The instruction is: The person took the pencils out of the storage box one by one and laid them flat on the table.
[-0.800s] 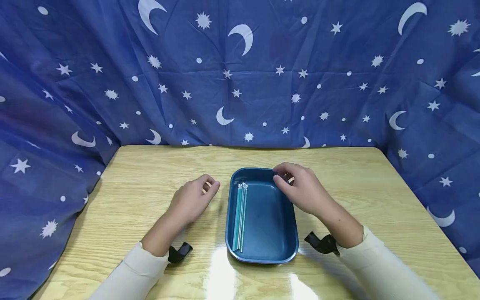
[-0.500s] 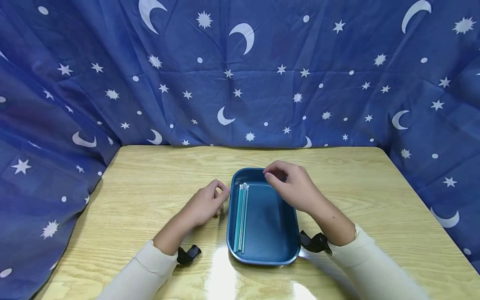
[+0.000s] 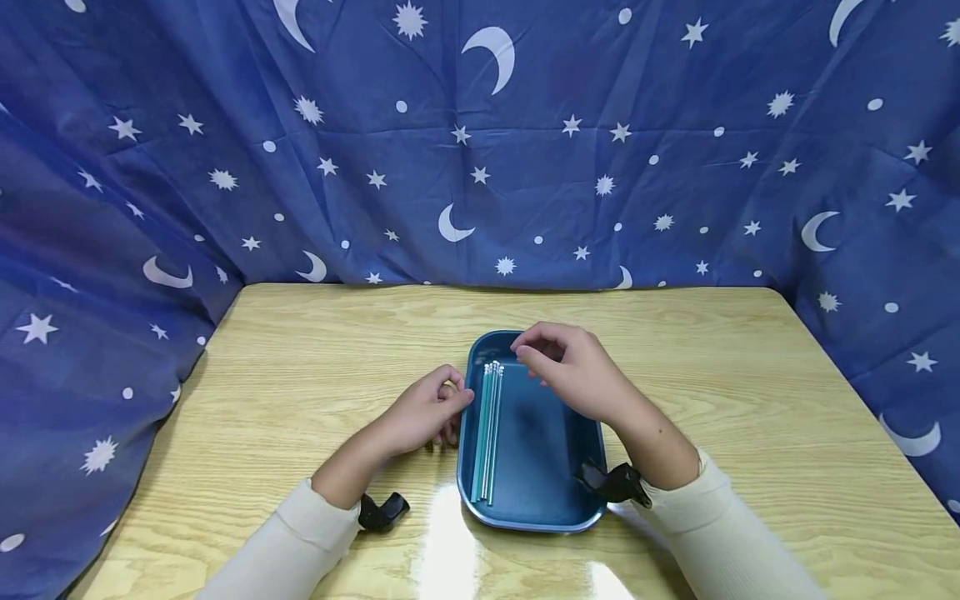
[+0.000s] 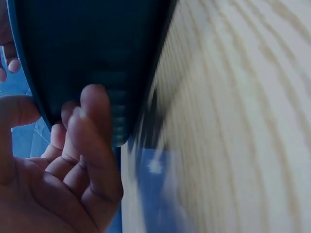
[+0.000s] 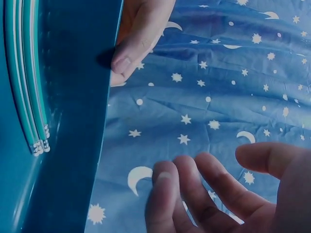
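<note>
A blue cloth (image 3: pixel 540 192) patterned with moons hangs behind the wooden table (image 3: pixel 300 358).

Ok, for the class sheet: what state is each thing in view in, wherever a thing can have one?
Tray, upright on the table, open at the top
Pencils, lying close together inside the tray along its left wall, eraser ends away from the person
Left hand, at the tray's left rim; whether it grips is unclear
Right hand, above the tray, fingers bent, holding nothing
Curtain, hanging behind the table, creased
</note>
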